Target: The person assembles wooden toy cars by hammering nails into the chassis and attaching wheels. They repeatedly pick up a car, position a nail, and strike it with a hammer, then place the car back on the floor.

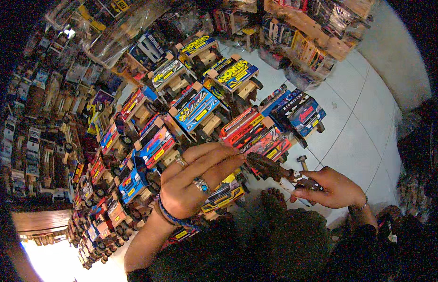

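Observation:
My right hand (329,188) is closed round the handles of a dark, worn tool (268,167) that looks like pliers. Its dark head points left, toward my other hand. My left hand (195,176), with rings on two fingers, has its fingers bent together, and their tips meet at the end of the tool's head. Whatever they pinch is hidden. Just beyond the tool stands a red wooden toy truck (254,134) with printed panels. Below my left fingers a yellow-panelled toy truck (223,195) is partly covered.
Rows of toy trucks fill the floor to the left, including a light-blue one (199,110) and a dark-blue one (299,113). A small hammer (302,162) lies on the white tiles (355,122). Plastic-wrapped stacks (299,40) stand at the back. My bare toes (274,197) show below the tool.

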Available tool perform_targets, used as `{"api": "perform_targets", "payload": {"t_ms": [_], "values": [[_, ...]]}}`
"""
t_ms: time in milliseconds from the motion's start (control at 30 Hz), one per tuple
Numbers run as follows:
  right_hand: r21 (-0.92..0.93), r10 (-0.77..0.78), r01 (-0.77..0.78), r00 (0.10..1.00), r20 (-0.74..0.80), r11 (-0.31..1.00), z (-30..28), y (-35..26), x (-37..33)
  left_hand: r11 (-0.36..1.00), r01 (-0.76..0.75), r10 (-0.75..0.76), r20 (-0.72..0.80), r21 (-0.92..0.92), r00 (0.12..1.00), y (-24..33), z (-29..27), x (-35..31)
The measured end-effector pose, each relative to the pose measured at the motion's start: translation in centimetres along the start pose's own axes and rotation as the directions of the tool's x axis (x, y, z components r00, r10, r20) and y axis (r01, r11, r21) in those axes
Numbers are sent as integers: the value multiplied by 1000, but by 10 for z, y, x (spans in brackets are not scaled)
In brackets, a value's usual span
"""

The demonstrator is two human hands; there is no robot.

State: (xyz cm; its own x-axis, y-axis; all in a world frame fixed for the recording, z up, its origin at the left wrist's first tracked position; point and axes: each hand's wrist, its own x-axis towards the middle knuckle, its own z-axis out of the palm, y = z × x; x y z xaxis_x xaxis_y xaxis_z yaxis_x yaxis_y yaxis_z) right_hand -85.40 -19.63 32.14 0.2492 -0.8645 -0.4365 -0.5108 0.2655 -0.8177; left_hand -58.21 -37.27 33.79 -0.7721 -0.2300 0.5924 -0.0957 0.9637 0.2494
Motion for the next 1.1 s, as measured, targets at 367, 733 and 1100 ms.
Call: {"api": "perform_targets", "payload": {"t_ms": [367, 733, 1100], "values": [[-33, 88, -88, 996, -12, 996, 9, 3, 3, 997, 14, -17, -40, -77, 999, -1, 4, -1], [256, 16, 33, 982, -189, 966, 23, -1, 8, 960, 214, -249, -199, -178, 948, 21, 40, 10], [133, 65, -27, 954, -291, 991, 28, 18, 10, 923, 251, -295, -117, -291, 948, 17, 37, 22]]}}
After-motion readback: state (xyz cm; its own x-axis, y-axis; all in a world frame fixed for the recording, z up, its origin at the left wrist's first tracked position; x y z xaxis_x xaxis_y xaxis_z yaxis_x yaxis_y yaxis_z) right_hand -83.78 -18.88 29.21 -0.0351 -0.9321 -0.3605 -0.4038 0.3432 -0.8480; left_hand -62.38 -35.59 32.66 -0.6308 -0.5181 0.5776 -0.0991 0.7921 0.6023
